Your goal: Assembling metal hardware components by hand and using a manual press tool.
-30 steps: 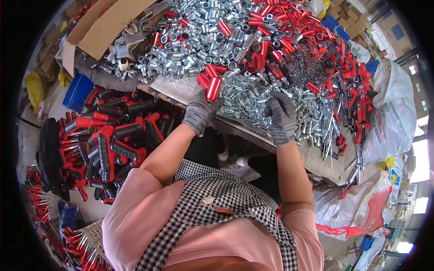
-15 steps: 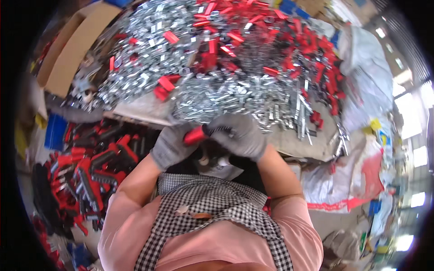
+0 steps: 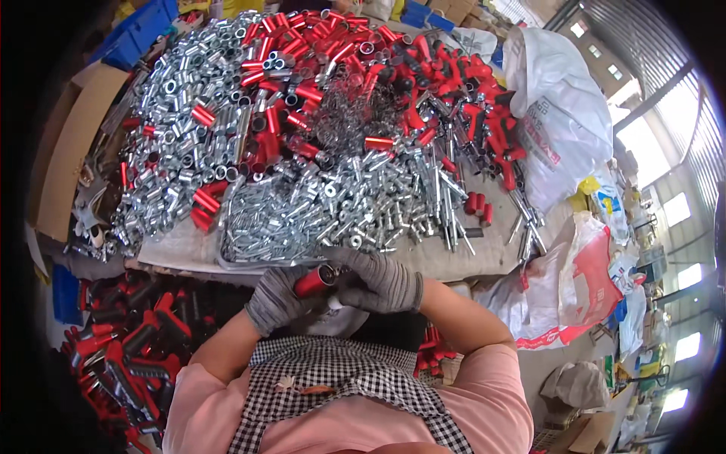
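Note:
Both my hands, in grey knit gloves, meet just in front of the table's near edge. My left hand is closed around a short red metal tube, its dark open end tilted up to the right. My right hand sits right beside that end with curled fingers. Something dark shows at its fingertips, but the fingers hide what it is. Just beyond my hands, small silver pins and bolts are heaped in and around a shallow clear tray.
Silver rings pile up at the left, with red tubes behind and wire springs mid-table. Red-and-black handles fill the space at lower left. A cardboard box and a white sack flank the table.
The view has shifted, showing more of the table's far side. The red tube has turned, so its open end now shows. The dark part seen earlier in my right hand is mostly hidden now.

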The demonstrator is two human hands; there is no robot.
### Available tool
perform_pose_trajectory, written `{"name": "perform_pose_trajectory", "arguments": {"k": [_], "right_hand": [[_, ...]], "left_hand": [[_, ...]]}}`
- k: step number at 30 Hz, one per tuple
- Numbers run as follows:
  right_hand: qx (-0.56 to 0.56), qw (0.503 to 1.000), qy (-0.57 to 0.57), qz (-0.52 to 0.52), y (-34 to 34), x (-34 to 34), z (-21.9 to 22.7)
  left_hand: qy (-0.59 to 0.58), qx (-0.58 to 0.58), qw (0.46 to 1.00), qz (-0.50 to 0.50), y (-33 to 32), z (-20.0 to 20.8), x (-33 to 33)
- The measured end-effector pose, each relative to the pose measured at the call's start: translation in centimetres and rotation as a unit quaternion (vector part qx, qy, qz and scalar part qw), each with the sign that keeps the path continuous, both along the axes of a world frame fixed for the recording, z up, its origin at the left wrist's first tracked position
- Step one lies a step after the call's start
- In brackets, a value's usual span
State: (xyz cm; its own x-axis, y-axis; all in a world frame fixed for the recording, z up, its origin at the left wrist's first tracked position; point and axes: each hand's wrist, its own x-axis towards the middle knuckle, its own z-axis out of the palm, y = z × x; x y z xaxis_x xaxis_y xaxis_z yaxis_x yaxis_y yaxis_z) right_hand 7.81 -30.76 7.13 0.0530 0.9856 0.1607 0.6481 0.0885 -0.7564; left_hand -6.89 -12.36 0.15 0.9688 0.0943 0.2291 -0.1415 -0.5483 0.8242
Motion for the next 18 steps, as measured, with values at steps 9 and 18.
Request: {"name": "perform_pose_trajectory", "arguments": {"k": [9,18], "right_hand": [[-0.103,0.856,-0.244,-0.445,2.6,28.1,1.8],[-0.228,0.770,-0.363,-0.472,8.2,35.8,-2.2]], "left_hand": [[0.132,-0.045,0.990,-0.010,1.8,-1.0,1.8],[0.167,-0.055,0.984,-0.031,2.4,-1.2,1.9]]}}
